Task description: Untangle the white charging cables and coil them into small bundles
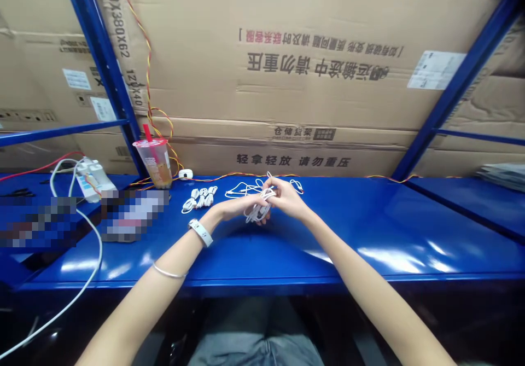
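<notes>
A looped white cable (257, 211) is held between both hands above the blue shelf (353, 218). My left hand (240, 207) has its fingers around the loops, partly hidden by the cable. From the right, my right hand (287, 197) pinches the upper part of the same cable. Behind the hands, loose white cables (244, 190) lie spread on the shelf. Several bundled white cables (199, 198) rest side by side to the left of my left hand.
At the back left stands a drink cup (155, 163) with a red straw, beside a small white case (186, 174). A white power strip (95, 179) with cords lies farther left. Blue posts and cardboard boxes (311, 103) rise behind.
</notes>
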Tool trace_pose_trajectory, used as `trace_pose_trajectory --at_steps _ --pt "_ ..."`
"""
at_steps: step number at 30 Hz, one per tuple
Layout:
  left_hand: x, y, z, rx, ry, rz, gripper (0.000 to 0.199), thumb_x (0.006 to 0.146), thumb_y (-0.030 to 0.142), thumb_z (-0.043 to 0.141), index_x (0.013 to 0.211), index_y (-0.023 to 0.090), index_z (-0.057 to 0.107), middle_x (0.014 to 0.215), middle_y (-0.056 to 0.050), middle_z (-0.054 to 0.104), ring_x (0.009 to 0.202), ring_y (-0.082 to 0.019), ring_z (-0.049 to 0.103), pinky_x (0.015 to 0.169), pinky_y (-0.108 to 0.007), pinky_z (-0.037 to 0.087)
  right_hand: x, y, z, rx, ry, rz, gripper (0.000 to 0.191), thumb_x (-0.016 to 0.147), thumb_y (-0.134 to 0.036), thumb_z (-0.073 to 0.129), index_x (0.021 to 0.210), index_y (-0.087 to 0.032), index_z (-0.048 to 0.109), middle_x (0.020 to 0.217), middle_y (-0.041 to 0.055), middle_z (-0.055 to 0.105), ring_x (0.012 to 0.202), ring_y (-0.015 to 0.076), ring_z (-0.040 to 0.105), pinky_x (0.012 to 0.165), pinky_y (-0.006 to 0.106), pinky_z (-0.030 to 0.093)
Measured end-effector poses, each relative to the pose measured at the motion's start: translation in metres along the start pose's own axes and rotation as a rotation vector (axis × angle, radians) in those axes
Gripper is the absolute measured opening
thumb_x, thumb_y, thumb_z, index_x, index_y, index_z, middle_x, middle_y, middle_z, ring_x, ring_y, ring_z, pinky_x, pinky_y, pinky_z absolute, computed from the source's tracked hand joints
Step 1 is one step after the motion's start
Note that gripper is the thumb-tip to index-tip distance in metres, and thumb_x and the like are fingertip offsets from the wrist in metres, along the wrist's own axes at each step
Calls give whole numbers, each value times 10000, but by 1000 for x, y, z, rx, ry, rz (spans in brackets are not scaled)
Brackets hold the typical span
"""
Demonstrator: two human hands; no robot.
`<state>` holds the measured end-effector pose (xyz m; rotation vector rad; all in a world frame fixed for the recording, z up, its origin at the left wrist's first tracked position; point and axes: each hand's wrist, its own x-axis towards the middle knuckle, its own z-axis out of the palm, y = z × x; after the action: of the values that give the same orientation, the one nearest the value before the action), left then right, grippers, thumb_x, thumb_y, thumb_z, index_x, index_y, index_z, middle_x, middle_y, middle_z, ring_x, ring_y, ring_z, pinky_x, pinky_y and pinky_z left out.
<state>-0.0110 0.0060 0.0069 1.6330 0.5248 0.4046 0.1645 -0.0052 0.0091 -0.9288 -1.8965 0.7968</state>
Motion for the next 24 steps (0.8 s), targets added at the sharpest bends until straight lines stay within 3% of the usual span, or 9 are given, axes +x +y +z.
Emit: trace_pose_trajectory --at_steps 3,12,20,24 --pt "3 -3 -1 -44 22 6 246 848 369 482 951 157 554 821 -51 626 695 -165 603 693 -335 492 0 -2 -3 45 -17 24 160 633 -129 503 780 -193 508 638 -39 527 524 97 480 476 214 386" --pt "-2 5 0 13 63 38 413 848 446 511 1075 114 602 725 -33 569 548 -121 517 472 -245 409 -1 -12 -21 254 -229 63 259 716 -265 665 944 -149 623 782 22 647 664 138 586 608 258 471" --pt "-8 9 4 109 9 11 385 806 478 597 1015 158 556 648 -7 602 496 -123 538 512 -263 404 -4 -14 -29 204 -373 60 285 725 -252 669 1000 -179 666 889 31 681 826 180 631 771 319 511" --pt "-6 9 6 83 3 60 328 798 410 618 1002 157 575 822 -87 687 669 -164 622 603 -286 457 -5 -17 -28 201 -375 29 283 732 -253 658 1006 -185 667 967 41 680 906 196 634 812 328 506"
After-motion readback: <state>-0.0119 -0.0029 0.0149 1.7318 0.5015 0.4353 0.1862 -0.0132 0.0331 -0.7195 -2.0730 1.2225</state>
